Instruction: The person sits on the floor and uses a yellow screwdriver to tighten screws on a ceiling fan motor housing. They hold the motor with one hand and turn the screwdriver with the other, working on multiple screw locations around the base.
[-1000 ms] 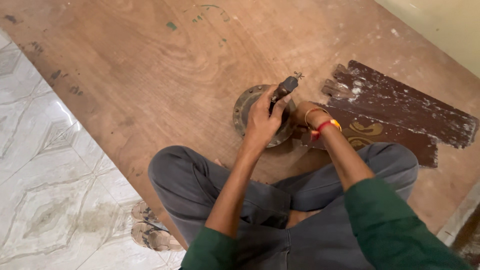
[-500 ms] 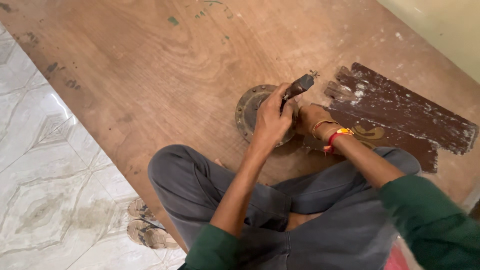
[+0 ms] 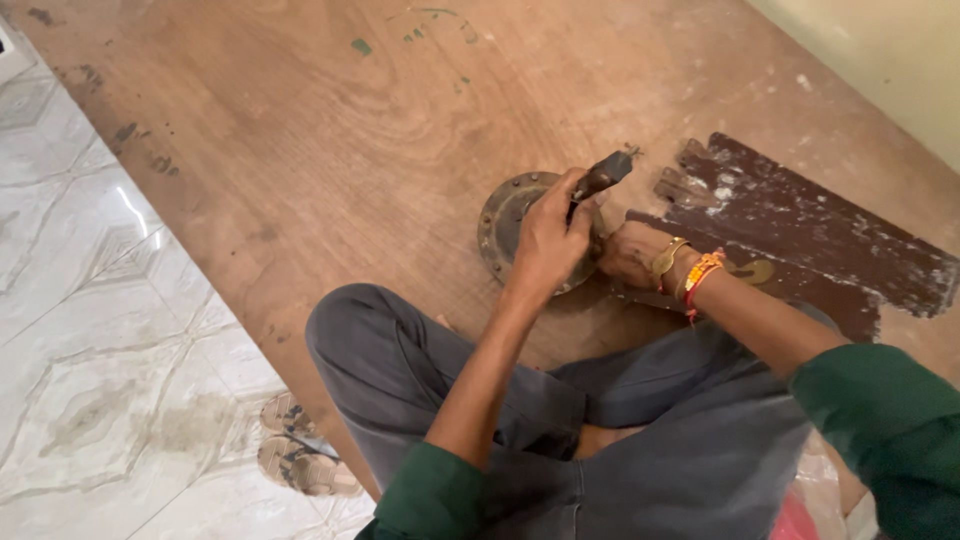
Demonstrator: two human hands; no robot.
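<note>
Compared with half a second before, the scene is nearly unchanged: the dark tool (image 3: 603, 177) is still raised over the round metal disc (image 3: 505, 215), tilted slightly more toward the upper right, and the hands are seen a little lower in view. The left hand (image 3: 552, 238) is closed with its fingers (image 3: 575, 215) wrapped around the tool's handle. The right hand (image 3: 632, 252), wrist ringed by a brass bangle and orange thread, is pressed against the disc's right edge; whether its fingers grip anything cannot be told. The disc, a rusty flange with small holes around its rim, lies flat on the wooden board (image 3: 330, 150), just ahead of the crossed legs. The board is brown plywood, grained and paint-flecked. A dark, chipped plank (image 3: 810, 225) lies beside the disc. Pale patterned tiles (image 3: 90, 330) are seen at left, where worn sandals (image 3: 295, 455) rest.
</note>
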